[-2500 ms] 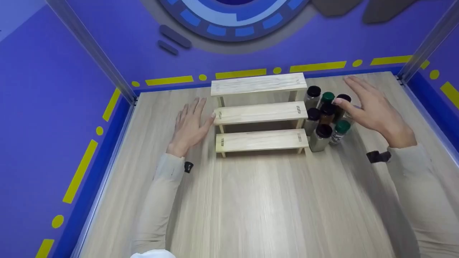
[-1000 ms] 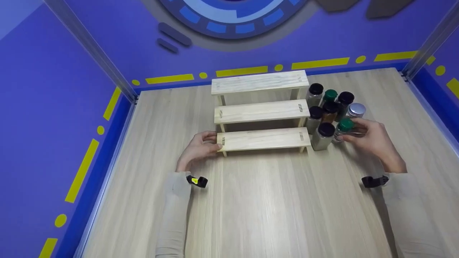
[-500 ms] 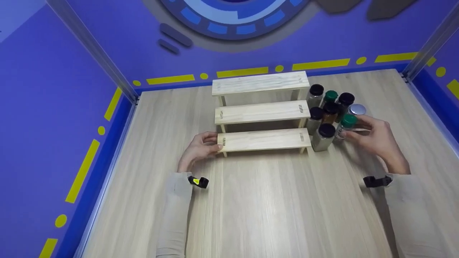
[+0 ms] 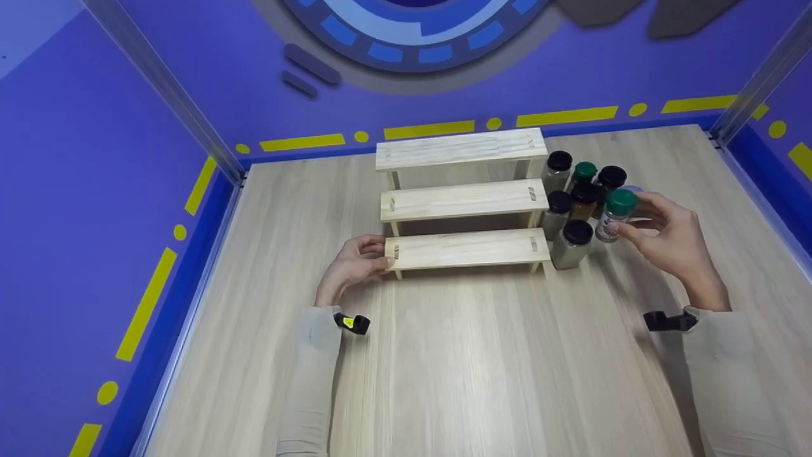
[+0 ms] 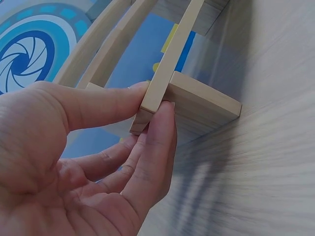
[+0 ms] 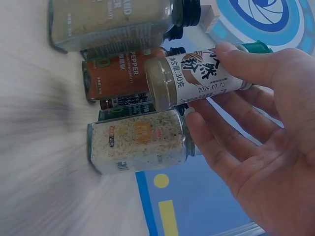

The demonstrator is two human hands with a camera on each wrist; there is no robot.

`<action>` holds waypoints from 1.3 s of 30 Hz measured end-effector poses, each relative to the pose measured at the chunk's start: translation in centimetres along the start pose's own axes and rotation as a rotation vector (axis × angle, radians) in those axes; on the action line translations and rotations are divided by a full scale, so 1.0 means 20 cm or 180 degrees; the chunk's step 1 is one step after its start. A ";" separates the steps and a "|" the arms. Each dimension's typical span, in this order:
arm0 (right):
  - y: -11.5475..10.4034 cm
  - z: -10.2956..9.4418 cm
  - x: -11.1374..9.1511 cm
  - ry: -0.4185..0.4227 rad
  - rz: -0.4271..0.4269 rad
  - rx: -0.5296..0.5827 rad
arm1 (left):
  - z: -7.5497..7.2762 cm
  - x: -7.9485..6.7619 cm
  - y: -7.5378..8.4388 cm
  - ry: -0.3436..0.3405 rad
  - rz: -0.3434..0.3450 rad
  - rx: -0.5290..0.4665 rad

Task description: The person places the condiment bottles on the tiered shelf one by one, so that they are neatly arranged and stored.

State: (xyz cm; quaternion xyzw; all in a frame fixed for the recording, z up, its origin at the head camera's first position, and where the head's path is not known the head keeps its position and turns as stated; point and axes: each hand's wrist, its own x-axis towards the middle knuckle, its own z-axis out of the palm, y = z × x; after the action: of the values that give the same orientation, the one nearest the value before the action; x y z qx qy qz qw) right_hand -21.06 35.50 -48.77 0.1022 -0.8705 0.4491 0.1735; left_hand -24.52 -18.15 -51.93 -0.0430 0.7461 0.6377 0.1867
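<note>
A three-tier wooden rack [image 4: 466, 249] stands on the table. At its front left corner my left hand [image 4: 352, 263] pinches the end of the lowest shelf [image 5: 170, 59], thumb on top and fingers beneath. To the right of the rack, my right hand [image 4: 672, 244] holds a small spice jar [image 4: 615, 216] with a green cap and a white label [image 6: 199, 73] between thumb and fingers. In the right wrist view the jar's base is off the table. Close by stand several other spice jars, among them a black-capped one [image 4: 571, 246] and one with an orange label [image 6: 142, 132].
Behind the rack rises a blue wall [image 4: 209, 63] with yellow marks. Metal posts [image 4: 168, 95] stand at the back corners. The jars are crowded against the rack's right side. Wood-grain table surface [image 4: 469, 355] extends in front of the rack.
Both hands came down from open poses. The left took hold of the lowest shelf's end; the right grasped the green-capped jar and raised it slightly, up and to the right.
</note>
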 end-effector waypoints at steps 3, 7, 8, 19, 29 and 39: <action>-0.01 0.00 0.00 0.0027 -0.0005 0.0004 | 0.00 0.00 0.00 -0.0005 -0.0016 -0.0026; -0.03 -0.01 0.00 0.0057 -0.0008 0.0001 | -0.01 0.00 -0.01 -0.0010 0.0003 -0.0022; -0.04 -0.01 0.00 0.0061 -0.0007 -0.0003 | -0.01 0.00 -0.01 -0.0011 0.0005 -0.0016; -0.08 -0.01 0.00 0.0171 -0.0233 0.0128 | 0.00 0.00 0.00 -0.0033 -0.0007 0.0005; -0.12 -0.01 -0.01 0.0219 -0.0347 0.0093 | 0.00 -0.01 -0.01 -0.0073 0.0062 -0.0029; -0.16 -0.02 -0.01 0.0232 -0.0376 0.0115 | -0.01 -0.01 -0.02 -0.0092 0.0047 -0.0033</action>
State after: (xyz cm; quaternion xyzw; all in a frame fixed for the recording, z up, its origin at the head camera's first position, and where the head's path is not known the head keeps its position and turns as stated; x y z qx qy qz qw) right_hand -19.76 34.02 -46.33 0.1401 -0.8478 0.4572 0.2294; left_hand -24.28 -18.44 -52.16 -0.0293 0.7404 0.6434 0.1925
